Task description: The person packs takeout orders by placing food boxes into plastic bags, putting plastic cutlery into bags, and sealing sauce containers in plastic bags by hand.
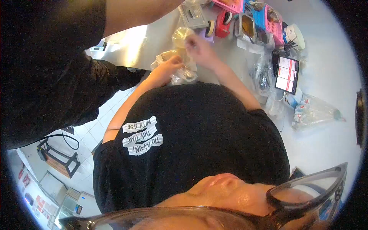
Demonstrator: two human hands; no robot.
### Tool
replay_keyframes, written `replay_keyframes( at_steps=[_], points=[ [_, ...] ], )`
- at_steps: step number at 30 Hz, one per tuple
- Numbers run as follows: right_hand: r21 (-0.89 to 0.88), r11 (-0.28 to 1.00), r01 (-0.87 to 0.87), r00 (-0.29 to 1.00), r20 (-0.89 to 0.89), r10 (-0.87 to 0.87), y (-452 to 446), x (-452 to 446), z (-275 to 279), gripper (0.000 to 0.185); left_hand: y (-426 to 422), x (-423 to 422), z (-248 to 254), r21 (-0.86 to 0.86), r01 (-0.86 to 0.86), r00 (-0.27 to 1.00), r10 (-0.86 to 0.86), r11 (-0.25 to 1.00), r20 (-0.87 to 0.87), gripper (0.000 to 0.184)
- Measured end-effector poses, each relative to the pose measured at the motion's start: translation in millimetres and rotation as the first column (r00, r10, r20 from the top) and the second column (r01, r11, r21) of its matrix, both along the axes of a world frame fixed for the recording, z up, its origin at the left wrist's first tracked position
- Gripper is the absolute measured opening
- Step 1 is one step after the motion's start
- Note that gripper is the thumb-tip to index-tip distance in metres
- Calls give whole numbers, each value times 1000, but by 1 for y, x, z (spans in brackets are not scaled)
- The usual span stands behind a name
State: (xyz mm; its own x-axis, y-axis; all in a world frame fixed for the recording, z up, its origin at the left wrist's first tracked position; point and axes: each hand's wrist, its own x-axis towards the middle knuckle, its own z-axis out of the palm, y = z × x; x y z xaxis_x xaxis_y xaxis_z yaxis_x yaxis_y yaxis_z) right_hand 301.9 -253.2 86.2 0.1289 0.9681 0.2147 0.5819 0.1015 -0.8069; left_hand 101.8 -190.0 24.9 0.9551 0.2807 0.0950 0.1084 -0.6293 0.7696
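Observation:
A crumpled clear plastic bag point(185, 75) is at the edge of the steel counter, close to my body. My left hand point(167, 71) is closed on its gathered plastic, with the fingertips pinched together. Just above and to the right, my right hand point(201, 51) is curled at the upper part of the plastic, slightly blurred by motion. Beside its fingers is a rounded, yellowish, see-through bulge point(181, 35); whether it belongs to the same bag I cannot tell. The bag's contents are hard to make out.
Another person's forearm point(138, 13) and black sleeve point(50, 76) reach across at the left. Along the counter point(157, 34) are a metal lid point(193, 16), a red tape dispenser point(222, 25), a sauce pan point(246, 27), pink baskets point(273, 25) and a tablet point(287, 74).

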Motion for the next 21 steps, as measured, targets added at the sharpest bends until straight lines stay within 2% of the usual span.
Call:
replay_keyframes(
  at_steps=[2,3,5,7,8,9,11,12,13,14,15,17,18,19,20,21],
  points=[
    [-163,980,-114,976,166,141,6,-16,-18,16,-10,-2,-1,-53,-120,977,128,991,173,31],
    [-142,982,-122,982,125,140,6,-21,-23,16,-13,-1,-15,76,-225,950,201,971,237,31],
    [-99,986,-136,989,46,141,4,-27,-24,16,-18,6,-55,303,-437,868,309,847,390,29],
    [-115,961,-251,948,173,268,8,-24,-17,17,-16,18,-64,11,-594,800,590,804,113,27],
    [-131,944,-302,917,232,326,8,-23,-15,17,-15,16,-66,17,-595,801,590,804,100,26],
    [-132,932,-338,917,177,358,8,-22,-15,18,-14,15,-67,23,-595,802,591,803,88,25],
    [-125,904,-409,905,71,419,6,-18,-16,19,-9,2,-47,327,-441,881,335,835,333,24],
    [-156,895,-418,900,61,431,6,-13,-18,19,-9,3,-35,-25,-459,865,453,888,215,24],
    [-189,885,-426,896,48,442,5,-10,-23,20,-11,4,-21,-373,-463,854,517,804,56,23],
    [-219,875,-433,892,37,450,2,-7,-29,20,-12,6,-16,-660,-454,849,515,598,-117,23],
    [-188,887,-422,901,23,434,1,-7,-36,21,-7,1,-32,-298,-361,919,391,884,47,27],
    [-138,919,-370,927,12,376,-3,-6,-45,21,-2,-2,-39,105,-333,933,311,937,181,30],
    [-168,928,-332,943,-59,327,-6,-6,-48,20,-1,4,-40,298,-315,936,242,901,256,31],
    [-197,935,-293,954,-128,272,-12,-9,-46,20,-8,4,-28,243,-325,939,282,914,198,31],
    [-227,939,-259,961,-161,226,-17,-10,-45,20,-13,9,-27,-150,-365,918,382,919,106,30],
    [-250,941,-229,963,-199,182,-21,-14,-43,20,-19,13,-26,-514,-425,865,502,745,12,29]
  ],
)
